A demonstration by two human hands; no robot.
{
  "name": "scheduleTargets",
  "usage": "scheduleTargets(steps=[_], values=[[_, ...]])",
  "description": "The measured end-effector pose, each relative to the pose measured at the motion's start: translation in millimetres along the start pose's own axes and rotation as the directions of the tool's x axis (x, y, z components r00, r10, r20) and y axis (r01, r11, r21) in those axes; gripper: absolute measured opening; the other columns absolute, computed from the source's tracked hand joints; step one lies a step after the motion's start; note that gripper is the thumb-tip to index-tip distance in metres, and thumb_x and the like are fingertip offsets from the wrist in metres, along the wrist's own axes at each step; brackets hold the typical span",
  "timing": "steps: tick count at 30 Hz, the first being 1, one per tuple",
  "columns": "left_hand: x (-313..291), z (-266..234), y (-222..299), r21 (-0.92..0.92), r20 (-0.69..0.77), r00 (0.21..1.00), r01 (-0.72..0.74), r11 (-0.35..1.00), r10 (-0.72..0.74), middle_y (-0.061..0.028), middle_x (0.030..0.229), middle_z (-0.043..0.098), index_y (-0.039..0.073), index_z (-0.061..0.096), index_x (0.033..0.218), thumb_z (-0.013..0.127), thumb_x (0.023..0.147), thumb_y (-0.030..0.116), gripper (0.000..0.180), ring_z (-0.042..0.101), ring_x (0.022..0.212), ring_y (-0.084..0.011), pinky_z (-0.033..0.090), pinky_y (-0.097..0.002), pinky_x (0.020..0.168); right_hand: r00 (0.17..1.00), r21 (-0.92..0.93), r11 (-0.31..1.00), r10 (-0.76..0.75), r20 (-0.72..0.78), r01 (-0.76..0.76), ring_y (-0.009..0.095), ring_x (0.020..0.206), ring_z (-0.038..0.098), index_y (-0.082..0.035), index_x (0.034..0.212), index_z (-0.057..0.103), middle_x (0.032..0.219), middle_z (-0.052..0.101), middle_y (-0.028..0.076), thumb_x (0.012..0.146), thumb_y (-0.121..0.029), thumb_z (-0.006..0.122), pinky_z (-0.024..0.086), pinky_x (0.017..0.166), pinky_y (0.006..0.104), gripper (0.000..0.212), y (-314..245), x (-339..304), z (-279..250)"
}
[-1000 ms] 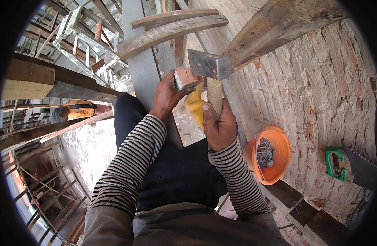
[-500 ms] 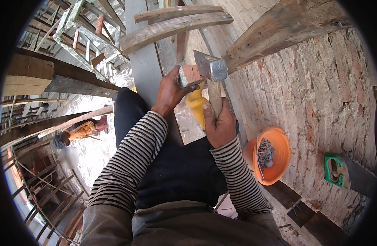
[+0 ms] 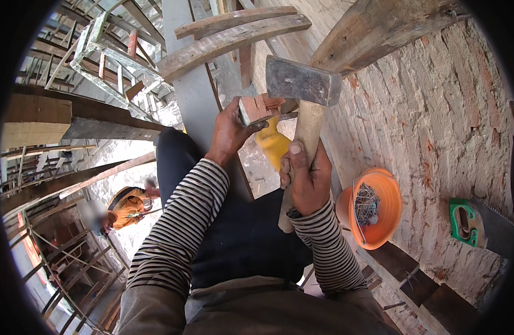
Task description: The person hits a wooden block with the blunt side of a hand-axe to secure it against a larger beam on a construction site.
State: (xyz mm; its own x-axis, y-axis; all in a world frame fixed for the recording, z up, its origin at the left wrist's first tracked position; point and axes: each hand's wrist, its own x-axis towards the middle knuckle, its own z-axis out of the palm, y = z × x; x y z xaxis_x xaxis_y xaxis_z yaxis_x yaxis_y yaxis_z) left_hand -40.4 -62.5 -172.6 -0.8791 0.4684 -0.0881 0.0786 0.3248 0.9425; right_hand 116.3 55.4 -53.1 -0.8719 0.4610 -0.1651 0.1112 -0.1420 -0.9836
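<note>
From my remote feed, the hatchet (image 3: 301, 82) now stands higher and nearer the lens than it did 1 second ago: its steel head has risen clear above the small wooden block (image 3: 259, 108), so I read this as the raised part of a chopping stroke, with the blade side hovering just beside the block's upper right corner and not biting into it. My right hand (image 3: 305, 180) is closed round the pale wooden handle, thumb laid along the shaft, about mid-length. My left hand (image 3: 230, 133) is clamped on the block, fingers curled over its left edge and thumb under it, holding it against the grey steel beam (image 3: 193, 92) that runs up the middle of the view. In the earlier frames the head sat lower and touched the block; the block itself has hardly moved. The notched top face of the block suggests, in my judgement, that shaping is partly done. A yellow boot (image 3: 272, 144) shows below the block. Near the brick wall's (image 3: 436, 111) lower right, the orange bowl of nails (image 3: 374, 207) and the green-handled saw (image 3: 475, 222) stay where they were. Far below at the left, a person in an orange top (image 3: 128, 205) has shifted down the view
</note>
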Motion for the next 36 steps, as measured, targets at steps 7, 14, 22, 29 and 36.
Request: scheduleTargets(steps=[7, 14, 22, 29, 36], values=[[-0.3, -3.9, 14.8, 0.017, -0.018, 1.000, 0.022, 1.000, -0.021, -0.0137, 0.116, 0.075, 0.003, 0.061, 0.122, 0.093, 0.072, 0.012, 0.060, 0.072, 0.108, -0.0229, 0.056, -0.0351, 0.095, 0.962, -0.396, 0.879, -0.271, 0.042, 0.265, 0.018, 0.070, 0.068, 0.006, 0.114, 0.053, 0.077, 0.066, 0.010, 0.102, -0.020, 0.063, 0.052, 0.063, 0.0352, 0.030, 26.0, -9.8, -5.7], [5.9, -7.8, -0.9, -0.078, -0.016, 1.000, -0.011, 0.997, 0.010, -0.0125, 0.118, 0.075, 0.004, 0.061, 0.127, 0.092, 0.072, 0.008, 0.063, 0.070, 0.110, -0.0200, 0.055, -0.0344, 0.097, 0.998, -0.151, 0.988, 0.032, 0.050, -0.024, 0.018, 0.052, 0.057, 0.002, 0.111, 0.053, 0.072, 0.061, 0.006, 0.103, -0.024, 0.064, 0.050, 0.050, 0.0375, 0.030, 37.5, 1.7, -5.1], [4.7, -7.4, 6.5, 0.011, -0.047, 0.999, -0.006, 1.000, 0.006, -0.0129, 0.117, 0.075, 0.003, 0.061, 0.125, 0.092, 0.073, 0.010, 0.061, 0.071, 0.109, -0.0206, 0.055, -0.0336, 0.097, 0.999, -0.001, 0.999, -0.048, -0.016, 0.048, 0.008, 0.054, 0.053, 0.003, 0.114, 0.055, 0.072, 0.059, 0.002, 0.105, -0.025, 0.060, 0.043, 0.050, 0.0263, 0.030, -12.6, -7.3, -9.2], [4.4, -5.3, 13.4, -0.010, -0.013, 0.999, 0.039, 0.999, -0.039, -0.0133, 0.117, 0.075, 0.003, 0.062, 0.124, 0.092, 0.073, 0.012, 0.061, 0.072, 0.108, -0.0214, 0.055, -0.0341, 0.095, 0.985, -0.628, 0.759, -0.159, 0.073, 0.170, 0.036, 0.070, 0.070, 0.006, 0.116, 0.053, 0.080, 0.068, 0.019, 0.102, -0.024, 0.064, 0.053, 0.065, 0.0454, 0.035, 37.4, 0.1, -9.6], [0.0, -2.6, 8.1, 0.020, -0.017, 1.000, 0.011, 1.000, -0.011, -0.0134, 0.118, 0.074, 0.003, 0.062, 0.125, 0.092, 0.073, 0.010, 0.060, 0.072, 0.109, -0.0232, 0.055, -0.0353, 0.096, 0.998, -0.376, 0.926, 0.012, 0.056, 0.010, 0.027, 0.058, 0.065, 0.002, 0.113, 0.055, 0.072, 0.063, 0.014, 0.104, -0.032, 0.062, 0.050, 0.056, 0.0387, 0.035, 35.9, 1.9, -17.5]])
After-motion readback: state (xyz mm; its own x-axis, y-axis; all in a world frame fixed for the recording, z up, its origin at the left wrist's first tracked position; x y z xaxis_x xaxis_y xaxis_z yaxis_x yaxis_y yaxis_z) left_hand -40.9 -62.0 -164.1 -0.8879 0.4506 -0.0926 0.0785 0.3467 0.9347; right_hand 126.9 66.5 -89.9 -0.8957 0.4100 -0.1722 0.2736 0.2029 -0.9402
